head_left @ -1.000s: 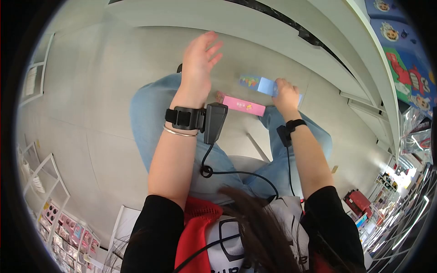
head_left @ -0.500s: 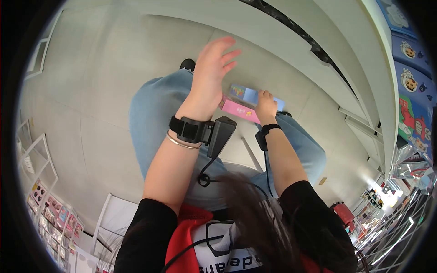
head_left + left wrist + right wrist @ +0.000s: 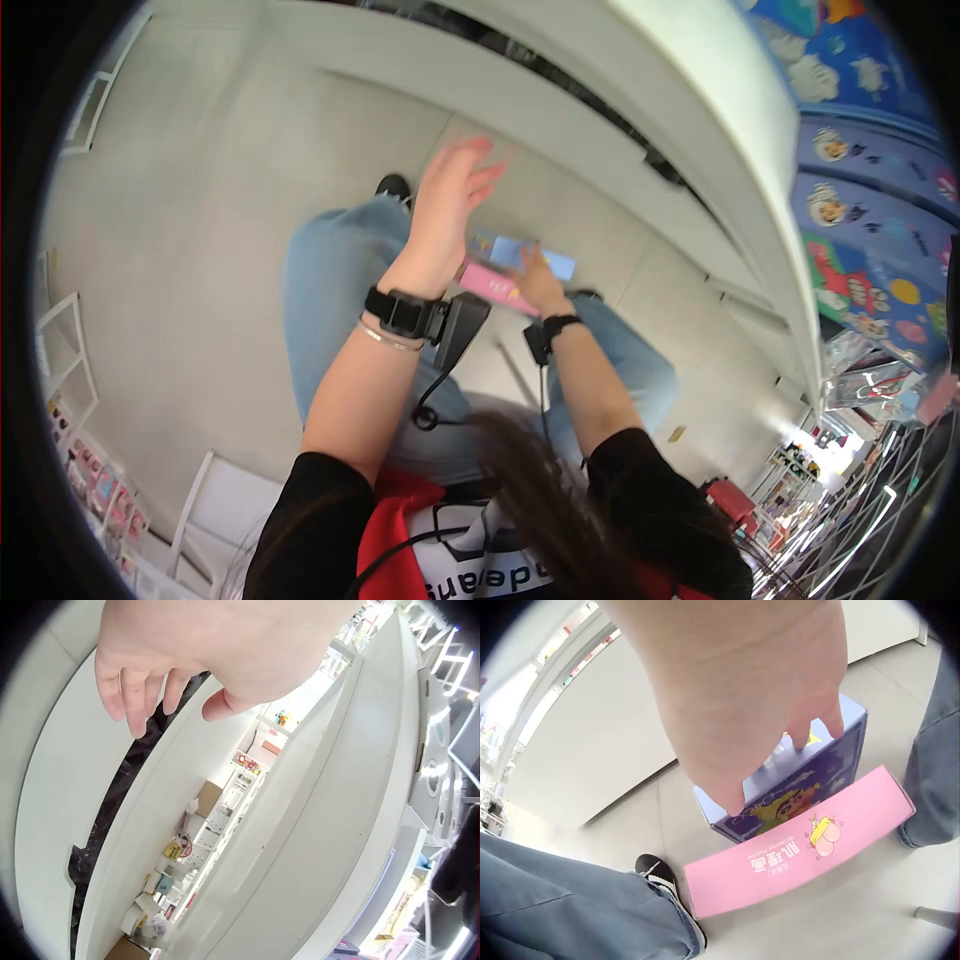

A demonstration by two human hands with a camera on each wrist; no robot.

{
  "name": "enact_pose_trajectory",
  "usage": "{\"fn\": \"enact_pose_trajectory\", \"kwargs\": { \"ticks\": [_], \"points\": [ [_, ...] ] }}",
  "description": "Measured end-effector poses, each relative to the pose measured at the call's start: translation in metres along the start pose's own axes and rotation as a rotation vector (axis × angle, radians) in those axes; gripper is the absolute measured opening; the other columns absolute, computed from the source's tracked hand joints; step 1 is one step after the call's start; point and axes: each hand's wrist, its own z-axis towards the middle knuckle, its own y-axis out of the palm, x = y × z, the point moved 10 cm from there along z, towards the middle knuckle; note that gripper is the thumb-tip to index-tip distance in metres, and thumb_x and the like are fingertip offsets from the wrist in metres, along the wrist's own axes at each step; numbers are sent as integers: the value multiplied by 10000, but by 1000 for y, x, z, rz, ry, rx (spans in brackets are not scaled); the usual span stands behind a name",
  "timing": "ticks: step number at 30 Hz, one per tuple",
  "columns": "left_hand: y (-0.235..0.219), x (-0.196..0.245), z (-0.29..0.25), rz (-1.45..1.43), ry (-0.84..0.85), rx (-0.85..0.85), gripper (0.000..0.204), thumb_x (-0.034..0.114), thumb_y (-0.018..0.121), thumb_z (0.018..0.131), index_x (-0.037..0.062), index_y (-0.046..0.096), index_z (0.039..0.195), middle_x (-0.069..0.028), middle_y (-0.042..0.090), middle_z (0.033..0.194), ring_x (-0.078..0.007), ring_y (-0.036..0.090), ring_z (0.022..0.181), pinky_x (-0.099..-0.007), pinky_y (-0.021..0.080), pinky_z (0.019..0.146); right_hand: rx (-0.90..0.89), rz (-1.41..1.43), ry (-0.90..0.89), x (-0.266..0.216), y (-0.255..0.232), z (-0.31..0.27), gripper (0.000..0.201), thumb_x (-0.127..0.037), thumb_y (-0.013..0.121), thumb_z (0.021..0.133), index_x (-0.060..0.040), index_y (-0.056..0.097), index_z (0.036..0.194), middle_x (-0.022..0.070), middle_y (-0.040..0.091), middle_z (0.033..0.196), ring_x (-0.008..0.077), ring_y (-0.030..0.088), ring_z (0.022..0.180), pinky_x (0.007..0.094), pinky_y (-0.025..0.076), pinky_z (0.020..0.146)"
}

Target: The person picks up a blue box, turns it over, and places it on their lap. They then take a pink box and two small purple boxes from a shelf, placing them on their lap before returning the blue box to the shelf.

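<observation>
In the head view, my left hand (image 3: 445,210) is raised above the floor, its fingers apart and loosely bent. Nothing is held in it in the left wrist view, where the hand (image 3: 202,645) hangs before a white counter. My right hand (image 3: 540,285) reaches down to a blue box (image 3: 557,264) beside a pink box (image 3: 490,286). From the right wrist, the hand (image 3: 742,697) spans the light blue top of the blue box (image 3: 844,761), thumb and fingertips touching it. The pink box (image 3: 802,847) stands close alongside, its printed narrow side up, untouched by the fingers.
A long white counter (image 3: 640,215) curves across the far side, with colourful printed boxes (image 3: 865,200) at the right. Knees in jeans (image 3: 335,260) flank the two boxes. White racks (image 3: 70,350) stand at the left, and a red case (image 3: 730,500) lies at lower right.
My right hand has shifted left along the blue box, and its fingers look more spread. Both boxes appear lower and further left in the head view. My left hand stays raised, empty.
</observation>
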Motion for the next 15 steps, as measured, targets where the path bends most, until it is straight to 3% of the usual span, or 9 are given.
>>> {"fn": "enact_pose_trajectory", "kwargs": {
  "ticks": [2,3,5,6,8,10,14,15],
  "points": [
    [-1,0,0,-8,0,-3,470,295,472,971,23,478,1354,-100,507,1383,-238,543,1225,-357,377,1029,166,81,-94,-26,-38,-12,606,-329,599,898,-31,448,1404,250,396,1470,411,441,1311,433,397,1078],
    [-3,0,-1,-1,-6,6,464,297,474,969,26,485,1346,-96,515,1376,-230,547,1217,-350,380,1020,189,55,-103,-41,-61,-21,606,-329,599,898,-31,448,1404,250,396,1470,411,441,1311,433,397,1078],
    [-3,2,0,-13,3,6,459,298,477,966,28,493,1338,-92,523,1368,-223,552,1210,-344,383,1011,233,213,-348,-108,-127,-59,435,-229,622,878,-11,570,1251,219,580,1273,410,555,1160,437,462,976],
    [-5,2,-1,-17,-2,24,454,304,482,963,32,503,1326,-87,535,1352,-218,559,1195,-337,387,997,244,192,-353,-127,-153,-77,435,-229,622,878,-11,570,1251,219,580,1273,410,555,1160,437,462,976],
    [-5,1,0,-33,5,27,449,311,486,960,37,514,1315,-82,547,1336,-213,567,1179,-330,392,982,158,249,-490,-174,-200,-118,312,-147,631,863,-15,612,1144,181,648,1124,391,609,1034,430,495,892],
    [-9,-6,4,-51,-5,54,437,318,504,951,46,532,1292,-70,570,1294,-198,582,1133,-316,404,946,218,212,-636,-212,-257,-166,287,-104,645,844,-39,630,1123,166,658,1106,366,624,1011,424,504,872],
    [-6,-6,4,-52,0,11,424,315,517,945,53,540,1277,-63,576,1273,-178,588,1095,-303,412,914,569,-18,-781,-270,-384,-267,296,-29,680,781,-31,655,1076,145,677,1075,323,642,971,393,508,857],
    [-6,-8,4,-59,-11,5,415,311,518,944,55,542,1270,-62,581,1262,-173,590,1081,-300,416,901,728,-94,-779,-280,-418,-290,303,-20,675,780,-24,656,1082,143,677,1074,309,645,968,375,502,863]
  ]
}}
